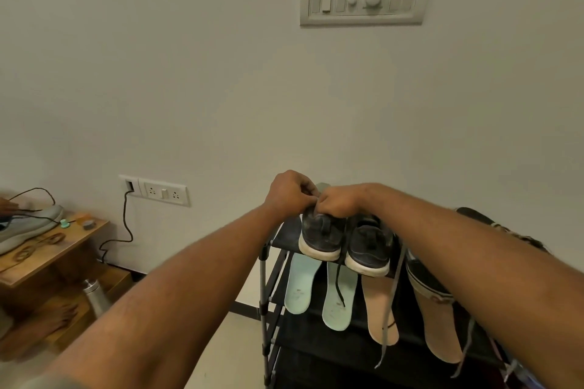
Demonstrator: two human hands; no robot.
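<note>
Step in hand: judged to be work on the lacing at the top of the dark shoe (319, 237), which stands heel towards the camera on the top shelf (284, 235) of the shoe rack.
Left hand (290, 193): fingers curled down, pinching at the throat of the dark shoe; whether they hold lace or tongue is hidden.
Right hand (338, 204): fingers curled, pinching at the same spot, knuckles touching the left hand.
Position of shoe: directly under both hands, its white sole overhanging the shelf's front edge, just beside the second dark shoe (369, 249).
Black lace (339, 281): hangs loose between the two shoes, down over a mint insole (339, 297).
Procedure: steady the shoe with one hand and draw the lace with the other; pull along the eyelet line, not towards the shelf edge.
Caution: the shoe sits at the edge, so a hard tug may tip it off.
Caution: keep the black lace apart from the grey lace (390, 309) hanging over the tan insole (379, 309).
</note>
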